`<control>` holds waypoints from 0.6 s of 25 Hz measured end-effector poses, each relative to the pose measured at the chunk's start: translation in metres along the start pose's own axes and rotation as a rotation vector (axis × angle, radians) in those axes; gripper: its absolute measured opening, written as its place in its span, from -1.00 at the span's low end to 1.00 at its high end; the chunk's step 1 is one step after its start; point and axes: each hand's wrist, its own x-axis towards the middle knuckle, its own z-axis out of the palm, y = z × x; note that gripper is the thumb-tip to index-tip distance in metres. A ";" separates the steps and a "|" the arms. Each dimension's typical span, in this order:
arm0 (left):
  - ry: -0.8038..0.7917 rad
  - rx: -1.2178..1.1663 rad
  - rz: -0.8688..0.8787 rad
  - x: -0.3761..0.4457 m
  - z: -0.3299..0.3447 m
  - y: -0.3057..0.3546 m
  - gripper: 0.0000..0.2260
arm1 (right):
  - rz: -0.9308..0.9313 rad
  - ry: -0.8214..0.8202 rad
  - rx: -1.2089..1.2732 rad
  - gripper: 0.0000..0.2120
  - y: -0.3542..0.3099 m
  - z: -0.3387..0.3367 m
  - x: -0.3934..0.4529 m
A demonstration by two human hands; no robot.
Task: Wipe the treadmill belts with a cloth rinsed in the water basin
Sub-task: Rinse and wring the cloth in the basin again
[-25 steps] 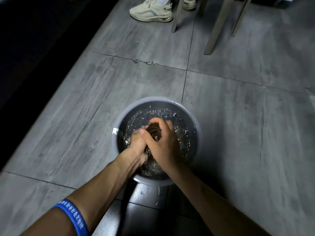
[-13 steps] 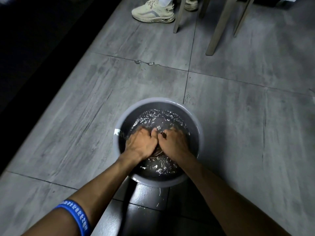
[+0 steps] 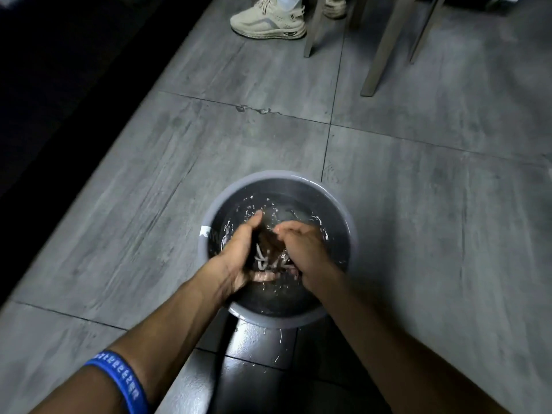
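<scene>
A round grey water basin (image 3: 301, 178) stands on the tiled floor in front of me, with splashing water inside. Both my hands are in it. My left hand (image 3: 239, 249) and my right hand (image 3: 304, 249) grip a dark wet cloth (image 3: 267, 249) between them, just above the water. The cloth is mostly hidden by my fingers; only a brown bunched part shows between the palms. No treadmill belt is clearly visible.
Beige sneakers (image 3: 268, 20) of another person stand at the top, beside pale chair legs (image 3: 385, 46). A dark glossy surface (image 3: 257, 363) with water drops lies right below the basin. A black area (image 3: 44, 85) fills the left side.
My hands have shifted from knuckles pressed together over the cloth to palms turned inward, rubbing the cloth between them. The water keeps splashing.
</scene>
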 end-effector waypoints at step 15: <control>0.233 0.260 0.369 0.012 0.010 -0.015 -0.70 | -0.646 0.144 -0.499 -0.79 0.009 0.011 -0.003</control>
